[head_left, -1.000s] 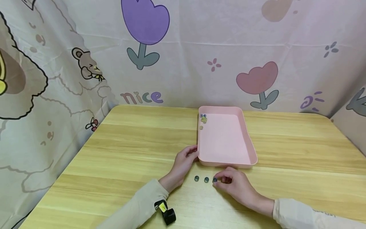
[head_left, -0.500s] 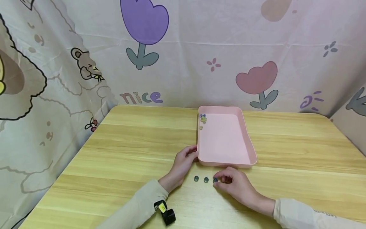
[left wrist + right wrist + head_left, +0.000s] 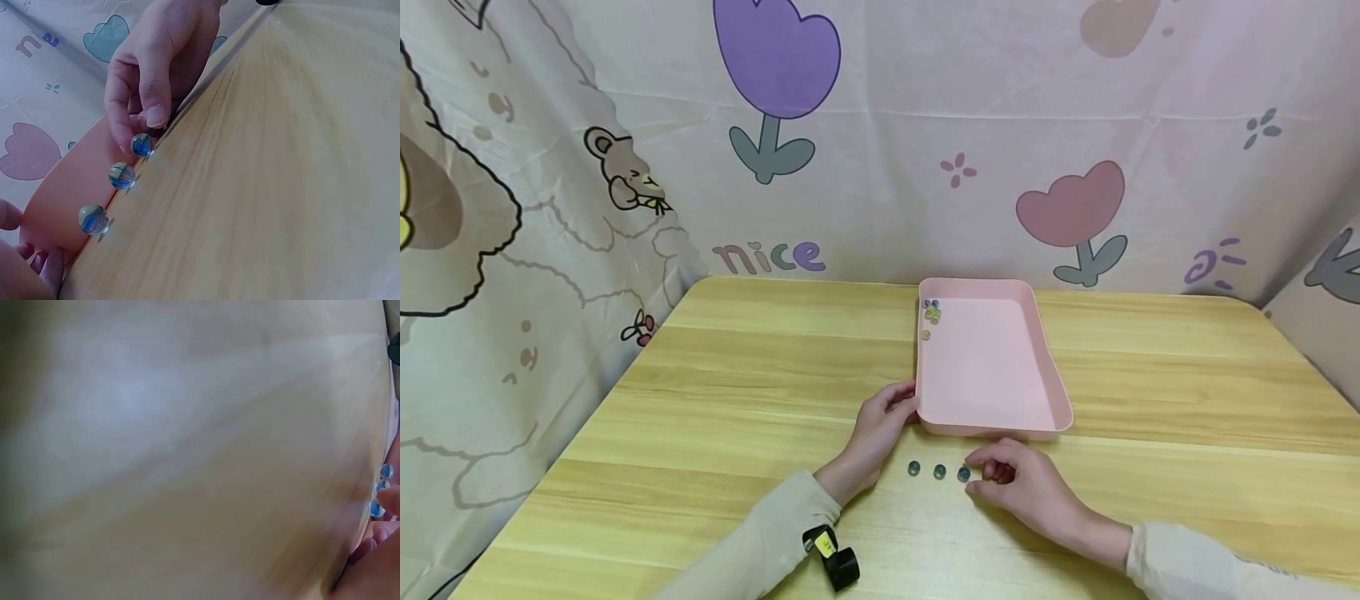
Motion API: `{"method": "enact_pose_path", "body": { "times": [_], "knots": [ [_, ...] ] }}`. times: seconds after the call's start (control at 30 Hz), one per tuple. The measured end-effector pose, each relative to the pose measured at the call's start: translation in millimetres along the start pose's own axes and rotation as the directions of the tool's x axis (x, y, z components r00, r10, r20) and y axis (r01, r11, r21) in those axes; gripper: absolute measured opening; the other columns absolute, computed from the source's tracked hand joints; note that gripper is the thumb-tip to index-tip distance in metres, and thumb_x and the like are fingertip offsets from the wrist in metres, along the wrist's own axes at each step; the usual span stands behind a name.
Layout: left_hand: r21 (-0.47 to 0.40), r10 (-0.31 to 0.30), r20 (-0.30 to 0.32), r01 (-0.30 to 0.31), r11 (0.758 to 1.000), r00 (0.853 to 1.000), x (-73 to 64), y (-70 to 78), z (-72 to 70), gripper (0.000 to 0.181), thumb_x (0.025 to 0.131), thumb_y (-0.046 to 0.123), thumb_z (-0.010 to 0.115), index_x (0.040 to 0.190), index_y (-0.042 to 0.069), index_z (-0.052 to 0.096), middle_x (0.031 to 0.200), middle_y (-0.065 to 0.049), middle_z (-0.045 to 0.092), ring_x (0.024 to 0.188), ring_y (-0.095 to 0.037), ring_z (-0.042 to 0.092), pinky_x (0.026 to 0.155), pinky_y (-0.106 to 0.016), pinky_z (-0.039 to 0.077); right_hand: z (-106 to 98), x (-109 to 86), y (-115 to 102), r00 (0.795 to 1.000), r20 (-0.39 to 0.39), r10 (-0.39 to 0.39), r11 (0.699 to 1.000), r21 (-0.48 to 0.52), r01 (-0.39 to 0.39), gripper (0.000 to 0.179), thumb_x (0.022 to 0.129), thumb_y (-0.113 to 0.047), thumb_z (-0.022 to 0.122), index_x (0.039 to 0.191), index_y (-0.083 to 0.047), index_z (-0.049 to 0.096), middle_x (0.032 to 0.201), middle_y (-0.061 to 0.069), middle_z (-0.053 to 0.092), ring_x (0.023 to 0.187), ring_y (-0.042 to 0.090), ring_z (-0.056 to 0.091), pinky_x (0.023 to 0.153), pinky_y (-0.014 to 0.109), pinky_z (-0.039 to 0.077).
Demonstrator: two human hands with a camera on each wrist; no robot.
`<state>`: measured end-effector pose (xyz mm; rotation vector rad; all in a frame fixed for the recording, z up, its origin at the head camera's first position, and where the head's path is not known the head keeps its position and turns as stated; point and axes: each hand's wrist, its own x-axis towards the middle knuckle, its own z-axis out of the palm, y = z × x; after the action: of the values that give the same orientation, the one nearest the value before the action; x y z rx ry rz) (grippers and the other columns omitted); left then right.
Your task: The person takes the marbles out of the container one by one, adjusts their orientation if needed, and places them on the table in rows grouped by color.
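Observation:
Three clear glass marbles with blue and yellow swirls stand in a row on the table: a left marble point(image 3: 913, 468), a middle marble point(image 3: 940, 472) and a right marble point(image 3: 963, 474). At the right marble is my right hand point(image 3: 1026, 492), its thumb and index fingertips a little apart and just beside the glass. My left hand point(image 3: 880, 425) touches the outside of the pink tray point(image 3: 992, 367) at its near left corner. In the left wrist view the marbles line up in front of the tray's wall point(image 3: 75, 187). The right wrist view catches them only at its edge.
Several marbles point(image 3: 932, 310) lie inside the tray along its left wall, mostly at the far corner. The wooden table point(image 3: 760, 383) extends on both sides. A printed curtain point(image 3: 887, 167) hangs behind it. A black wrist camera point(image 3: 841, 568) sits on the left sleeve.
My right hand's fingertips have let go of the right marble and drawn slightly to the right. The marble stays at the end of the row. The left hand keeps its place on the tray.

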<state>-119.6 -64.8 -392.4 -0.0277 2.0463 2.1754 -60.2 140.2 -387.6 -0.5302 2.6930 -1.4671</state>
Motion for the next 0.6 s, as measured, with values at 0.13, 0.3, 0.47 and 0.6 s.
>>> {"method": "enact_pose_path", "body": {
  "times": [0.13, 0.3, 0.47, 0.6],
  "knots": [
    [-0.001, -0.001, -0.004, 0.001, 1.0, 1.0, -0.4, 0.0, 0.6, 0.037, 0.097, 0.01, 0.056, 0.131, -0.005, 0.053, 0.124, -0.016, 0.057, 0.11, -0.025, 0.057, 0.094, -0.032, 0.05, -2, -3.1, 1, 1.0, 0.017, 0.012, 1.0, 0.019, -0.013, 0.026, 0.074, -0.009, 0.081, 0.098, -0.005, 0.072, 0.08, -0.003, 0.054, 0.071, 0.006, 0.049, 0.062, 0.021, 0.048],
    [-0.005, -0.002, 0.003, 0.002, 1.0, 1.0, -0.1, 0.0, 1.7, 0.037, 0.097, 0.01, 0.056, 0.131, -0.005, 0.053, 0.123, -0.016, 0.058, 0.109, -0.025, 0.057, 0.093, -0.031, 0.051, -6, -5.2, 2, 0.998, 0.047, 0.039, 0.999, 0.025, -0.041, 0.026, 0.074, -0.012, 0.081, 0.098, -0.007, 0.072, 0.082, -0.001, 0.055, 0.074, 0.008, 0.051, 0.064, 0.021, 0.049],
    [-0.001, 0.004, 0.001, -0.004, 1.0, 1.0, 1.4, -0.5, 1.8, 0.036, 0.097, 0.009, 0.056, 0.13, -0.005, 0.054, 0.123, -0.016, 0.058, 0.109, -0.024, 0.057, 0.093, -0.031, 0.051, -13, -6.5, 4, 0.994, 0.085, 0.073, 0.994, 0.07, -0.079, 0.024, 0.076, -0.014, 0.08, 0.097, -0.008, 0.072, 0.084, 0.002, 0.055, 0.076, 0.01, 0.051, 0.066, 0.022, 0.049],
    [-0.001, 0.002, -0.005, -0.002, 1.0, 1.0, 2.0, -0.3, 0.6, 0.036, 0.097, 0.009, 0.055, 0.13, -0.005, 0.054, 0.123, -0.016, 0.058, 0.109, -0.024, 0.057, 0.093, -0.032, 0.051, -19, -7.7, 5, 0.99, 0.105, 0.089, 0.989, 0.11, -0.1, 0.026, 0.077, -0.015, 0.08, 0.099, -0.006, 0.071, 0.086, 0.005, 0.056, 0.078, 0.012, 0.052, 0.067, 0.022, 0.049]
  ]
}}
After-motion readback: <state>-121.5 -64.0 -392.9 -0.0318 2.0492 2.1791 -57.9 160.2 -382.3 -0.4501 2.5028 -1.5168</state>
